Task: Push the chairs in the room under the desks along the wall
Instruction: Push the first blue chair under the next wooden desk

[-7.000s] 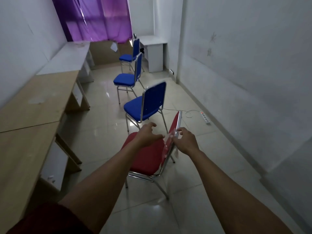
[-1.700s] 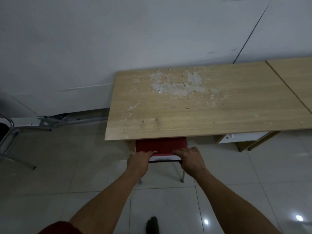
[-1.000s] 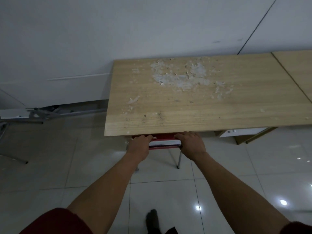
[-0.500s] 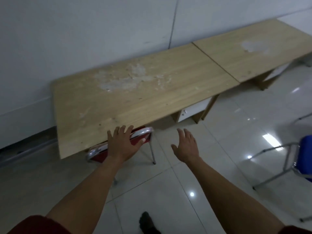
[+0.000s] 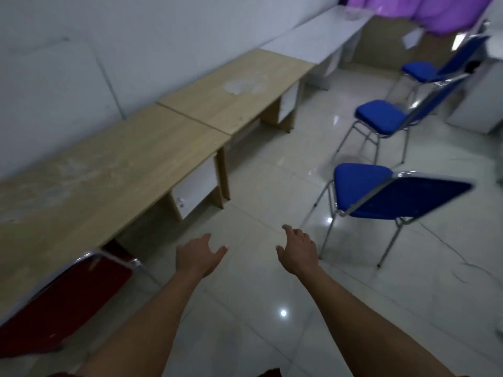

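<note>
Both grips empty, red chair [image 5: 65, 303] under desk [image 5: 103, 170]

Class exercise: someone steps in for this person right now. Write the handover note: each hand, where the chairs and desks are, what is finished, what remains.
Left hand and right hand: both open, empty, held over the floor.
Red chair: pushed under the nearest wooden desk, backrest at the desk edge. Done.
Three blue chairs out on the floor: nearest blue chair just right of the right hand, middle blue chair, far blue chair near the purple curtain.
Left: push each under a desk along the wall; the second wooden desk and white desk appear free.
</note>
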